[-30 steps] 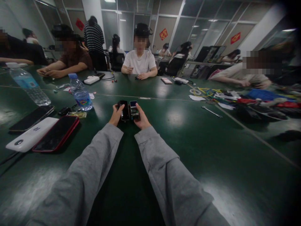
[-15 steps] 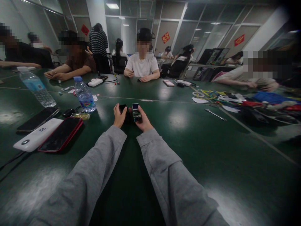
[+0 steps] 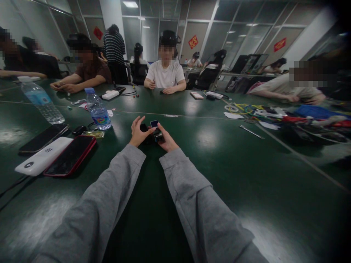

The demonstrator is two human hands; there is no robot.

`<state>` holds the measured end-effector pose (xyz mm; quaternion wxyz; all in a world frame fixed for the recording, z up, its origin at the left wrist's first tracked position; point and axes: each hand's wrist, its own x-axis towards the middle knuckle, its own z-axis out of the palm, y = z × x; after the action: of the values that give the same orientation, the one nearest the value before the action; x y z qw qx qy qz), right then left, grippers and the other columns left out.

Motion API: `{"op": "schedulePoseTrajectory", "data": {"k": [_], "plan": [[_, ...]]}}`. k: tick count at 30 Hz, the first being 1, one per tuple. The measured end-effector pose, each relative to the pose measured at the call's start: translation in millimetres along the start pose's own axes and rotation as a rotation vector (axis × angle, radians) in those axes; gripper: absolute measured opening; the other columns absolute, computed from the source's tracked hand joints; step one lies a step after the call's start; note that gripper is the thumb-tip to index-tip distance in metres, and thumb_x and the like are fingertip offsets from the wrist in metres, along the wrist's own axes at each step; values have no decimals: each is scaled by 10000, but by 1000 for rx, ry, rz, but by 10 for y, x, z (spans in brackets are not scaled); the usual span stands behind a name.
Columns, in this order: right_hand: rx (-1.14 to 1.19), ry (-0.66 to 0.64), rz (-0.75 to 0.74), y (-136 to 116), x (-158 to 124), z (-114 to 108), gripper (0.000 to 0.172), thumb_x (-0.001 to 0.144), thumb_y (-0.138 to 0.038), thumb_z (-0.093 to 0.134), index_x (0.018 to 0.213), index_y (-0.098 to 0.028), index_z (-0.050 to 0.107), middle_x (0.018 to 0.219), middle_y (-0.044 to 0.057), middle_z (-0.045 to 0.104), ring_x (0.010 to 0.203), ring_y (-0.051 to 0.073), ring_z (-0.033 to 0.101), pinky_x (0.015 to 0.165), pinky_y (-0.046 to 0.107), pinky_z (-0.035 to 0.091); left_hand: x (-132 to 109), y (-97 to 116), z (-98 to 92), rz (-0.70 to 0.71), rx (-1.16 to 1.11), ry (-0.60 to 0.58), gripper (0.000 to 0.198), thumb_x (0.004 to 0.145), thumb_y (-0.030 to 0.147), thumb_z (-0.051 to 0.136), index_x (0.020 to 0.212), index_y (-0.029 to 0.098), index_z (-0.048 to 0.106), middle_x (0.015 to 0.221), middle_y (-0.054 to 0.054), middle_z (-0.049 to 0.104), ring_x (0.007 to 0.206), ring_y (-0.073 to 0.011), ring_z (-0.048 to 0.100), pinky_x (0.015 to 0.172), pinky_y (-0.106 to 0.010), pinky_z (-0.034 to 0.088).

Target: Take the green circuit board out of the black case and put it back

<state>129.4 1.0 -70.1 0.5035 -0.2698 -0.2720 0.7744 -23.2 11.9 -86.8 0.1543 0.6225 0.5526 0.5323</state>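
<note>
From afar I see the right hand (image 3: 168,141) clamped on the small screened device (image 3: 154,124) over the green table (image 3: 219,164), the left hand (image 3: 138,133) beside a black case (image 3: 148,139), its fingers spread apart.

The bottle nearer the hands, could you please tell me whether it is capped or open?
Capped: the bottle has a blue cap seated on its neck.

Apparent "10" on white device (image 3: 43,156), red signs (image 3: 193,42) unreadable
</note>
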Motion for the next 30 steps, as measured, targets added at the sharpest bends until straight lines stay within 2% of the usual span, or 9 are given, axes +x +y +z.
{"op": "schedulePoseTrajectory", "data": {"k": [4, 8, 12, 18, 24, 30], "plan": [[-5, -8, 24, -5, 14, -20, 274, 896, -335, 637, 1048, -109, 662, 853, 62, 761, 750, 146, 721, 702, 247, 598, 31, 160, -132, 127, 95, -97, 618, 700, 516, 768, 1254, 285, 623, 1365, -67, 581, 1444, -314, 272, 1178, -543, 192], [-4, 1, 14, 0, 34, -48, 250, 903, -319, 627, 1050, -119, 660, 851, 53, 759, 736, 136, 717, 686, 239, 596, 55, 288, -214, 171, 87, -170, 484, 731, 453, 758, 1164, 248, 684, 1252, -87, 653, 1360, -303, 423, 1138, -494, 302], [-11, 3, 38, 6, 46, -68, 262, 898, -327, 635, 1059, -122, 656, 850, 50, 755, 736, 139, 715, 699, 249, 592, 72, 295, -213, 244, 88, -208, 550, 775, 428, 726, 1281, 244, 613, 1171, -78, 689, 1214, -267, 560, 1082, -432, 376], [7, 45, 26, 7, 56, -54, 199, 898, -307, 638, 977, -127, 670, 765, 26, 741, 700, 129, 709, 695, 232, 585, 80, 255, -188, 277, 142, -208, 581, 800, 467, 692, 1323, 245, 572, 1146, -73, 697, 1152, -272, 578, 1034, -432, 401], [-36, -24, 22, 8, 27, -40, 245, 873, -319, 674, 1025, -127, 675, 801, 38, 757, 712, 142, 716, 706, 247, 592, 66, 298, -221, 276, 167, -190, 623, 741, 502, 736, 1279, 218, 602, 1130, -89, 687, 1102, -277, 591, 977, -418, 440], [-44, -34, 7, 18, 29, -49, 229, 876, -308, 669, 1015, -127, 676, 772, 30, 751, 686, 141, 718, 690, 241, 599, 53, 339, -222, 280, 139, -198, 470, 764, 468, 720, 1168, 236, 656, 1069, -72, 693, 1028, -257, 612, 952, -403, 451]]}}
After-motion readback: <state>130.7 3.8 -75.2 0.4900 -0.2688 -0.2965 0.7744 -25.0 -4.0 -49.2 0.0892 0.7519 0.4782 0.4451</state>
